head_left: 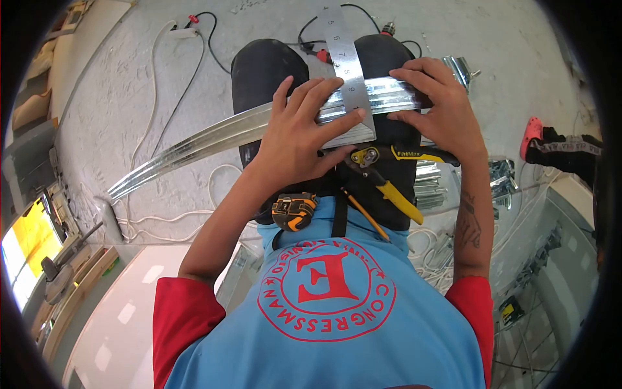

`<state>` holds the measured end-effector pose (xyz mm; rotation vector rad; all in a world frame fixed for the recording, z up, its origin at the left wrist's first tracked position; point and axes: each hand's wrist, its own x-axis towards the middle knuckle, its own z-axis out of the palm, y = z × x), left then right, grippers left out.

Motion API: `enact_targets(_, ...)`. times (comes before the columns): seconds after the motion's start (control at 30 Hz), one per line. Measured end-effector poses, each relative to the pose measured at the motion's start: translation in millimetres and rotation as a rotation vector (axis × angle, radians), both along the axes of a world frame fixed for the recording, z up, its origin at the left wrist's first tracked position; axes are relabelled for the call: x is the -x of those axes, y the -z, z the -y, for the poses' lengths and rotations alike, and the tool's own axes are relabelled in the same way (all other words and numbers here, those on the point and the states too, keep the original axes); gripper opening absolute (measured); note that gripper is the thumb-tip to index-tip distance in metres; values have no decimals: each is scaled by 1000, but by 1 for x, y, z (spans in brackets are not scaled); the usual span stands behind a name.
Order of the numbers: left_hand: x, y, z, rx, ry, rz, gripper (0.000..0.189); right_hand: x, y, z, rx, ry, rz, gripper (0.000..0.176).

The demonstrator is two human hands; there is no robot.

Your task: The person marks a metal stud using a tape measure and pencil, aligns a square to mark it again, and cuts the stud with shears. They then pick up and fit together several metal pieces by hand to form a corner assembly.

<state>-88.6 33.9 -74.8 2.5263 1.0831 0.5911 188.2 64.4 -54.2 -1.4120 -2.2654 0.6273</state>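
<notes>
A long silver metal channel point(194, 139) lies across my knees, running from lower left to upper right. My left hand point(301, 129) presses flat on it and on the blade of a steel square point(346, 58), whose ruled arm points away from me. My right hand point(437, 107) grips the channel's right end, fingers curled over its top edge. Yellow-handled tin snips point(395, 175) rest on my lap just below both hands. A pencil point(366, 217) lies beside them, and a tape measure point(293, 212) is clipped at my waist.
Below is a grey concrete floor point(116, 97) with white cables point(152, 97) and a power strip point(183, 30). More metal channel offcuts point(499, 178) lie at right. Another person's leg and pink shoe point(532, 133) are at the right edge. Pale boards point(123, 311) lie lower left.
</notes>
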Motion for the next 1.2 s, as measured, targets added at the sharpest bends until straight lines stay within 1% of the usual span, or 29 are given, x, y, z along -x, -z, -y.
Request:
enact_targets(0.13,0,6,-4,49,8,87,59,-1,0,0,-7,-11,12,59)
enact_targets(0.27,-3,3,-6,37,-11,72,62,0,0,1,2,0,8,59)
enact_targets(0.33,-4,4,-7,105,-41,174,65,0,-1,1,9,2,6,60)
enact_targets(0.47,-2,2,-8,119,-48,161,67,-1,1,1,3,6,18,60)
enact_targets(0.53,-2,4,-10,50,-9,112,68,-1,2,1,-6,5,17,60)
enact_targets(0.83,-4,4,-11,80,-3,115,69,0,2,1,-16,1,26,58)
enact_targets(0.87,-4,5,-11,81,-2,115,69,1,2,2,-18,15,-8,56)
enact_targets(0.93,-3,10,-11,20,-6,112,66,2,1,2,-19,32,-43,54)
enact_targets(1.2,-3,11,-11,23,0,144,68,3,1,2,-20,25,-34,54)
